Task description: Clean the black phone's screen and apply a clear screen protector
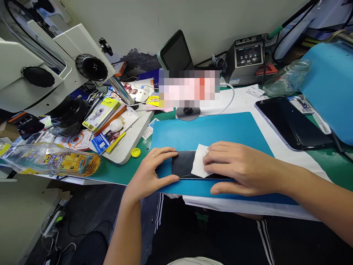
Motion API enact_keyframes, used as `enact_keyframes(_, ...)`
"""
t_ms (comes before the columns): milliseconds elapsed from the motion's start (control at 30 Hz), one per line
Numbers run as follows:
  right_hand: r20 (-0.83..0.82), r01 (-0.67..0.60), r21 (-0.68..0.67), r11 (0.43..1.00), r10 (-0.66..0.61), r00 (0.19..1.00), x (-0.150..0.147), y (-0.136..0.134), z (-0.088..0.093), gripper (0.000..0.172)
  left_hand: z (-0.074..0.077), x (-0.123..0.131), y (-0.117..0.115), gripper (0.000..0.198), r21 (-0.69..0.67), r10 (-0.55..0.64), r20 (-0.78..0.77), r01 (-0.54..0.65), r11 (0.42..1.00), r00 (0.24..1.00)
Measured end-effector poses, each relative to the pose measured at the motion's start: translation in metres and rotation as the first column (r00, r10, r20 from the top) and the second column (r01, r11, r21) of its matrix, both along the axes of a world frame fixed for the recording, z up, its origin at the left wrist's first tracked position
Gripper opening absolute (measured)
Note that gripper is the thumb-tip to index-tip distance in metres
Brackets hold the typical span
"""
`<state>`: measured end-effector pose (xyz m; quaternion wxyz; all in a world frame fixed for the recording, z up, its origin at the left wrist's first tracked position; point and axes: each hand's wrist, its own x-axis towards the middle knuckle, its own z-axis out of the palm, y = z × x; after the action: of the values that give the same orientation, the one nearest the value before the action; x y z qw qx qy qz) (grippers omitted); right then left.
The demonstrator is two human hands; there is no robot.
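Observation:
A dark smartphone (183, 164) lies flat, screen up, on a blue work mat (204, 130). My left hand (150, 171) holds its left end, with the fingers at the far edge and the thumb at the near edge. A ring is on one finger. My right hand (237, 167) presses a white tissue (199, 162) against the screen under its fingertips, the thumb stretched out over the near side. The right hand hides the right part of the phone.
At left stand a microscope (91, 66) and a plastic bottle (60, 160) lying on its side. A yellow cap (136, 152) is left of the mat. At right lie a tablet (292, 125), a glass jar (288, 79) and a blue object (328, 88). A soldering station (245, 60) stands behind.

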<state>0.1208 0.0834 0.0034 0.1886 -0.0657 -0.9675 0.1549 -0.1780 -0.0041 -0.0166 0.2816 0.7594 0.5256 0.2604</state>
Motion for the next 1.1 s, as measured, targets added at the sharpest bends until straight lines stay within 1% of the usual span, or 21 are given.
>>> enact_keyframes(233, -0.021, 0.023, 0.002, 1.0, -0.023, 1.0, -0.0001, 0.0021, -0.0012, 0.033, -0.0008, -0.0008, 0.0003, 0.047, 0.001, 0.004, -0.011, -0.004, 1.0, 1.0)
enact_keyframes(400, -0.006, -0.006, 0.001, 1.0, 0.006, 1.0, -0.0011, 0.0008, -0.0018, 0.034, -0.0005, -0.0009, 0.0001, 0.046, -0.004, 0.0, -0.012, 0.0, 1.0, 1.0)
enact_keyframes(567, -0.012, 0.031, 0.002, 1.0, -0.031, 0.999, 0.0002, 0.0013, -0.0011, 0.032, -0.0005, -0.0003, 0.0001, 0.046, 0.002, 0.003, -0.012, -0.003, 1.0, 1.0)
enact_keyframes(733, -0.002, -0.001, -0.001, 1.0, 0.001, 1.0, 0.0003, 0.0011, -0.0019, 0.032, -0.0003, 0.0001, 0.0001, 0.046, -0.004, 0.003, -0.005, -0.003, 1.0, 1.0)
enact_keyframes(900, -0.019, 0.038, 0.013, 0.999, -0.038, 0.999, 0.0012, 0.0024, -0.0012, 0.031, -0.0013, -0.0006, 0.0001, 0.046, 0.01, 0.007, 0.003, -0.007, 1.0, 1.0)
enact_keyframes(1100, -0.003, 0.01, 0.011, 1.0, -0.01, 1.0, 0.0, 0.0004, -0.0005, 0.031, -0.0028, -0.0014, 0.0003, 0.046, 0.029, 0.002, 0.009, -0.003, 1.0, 1.0)
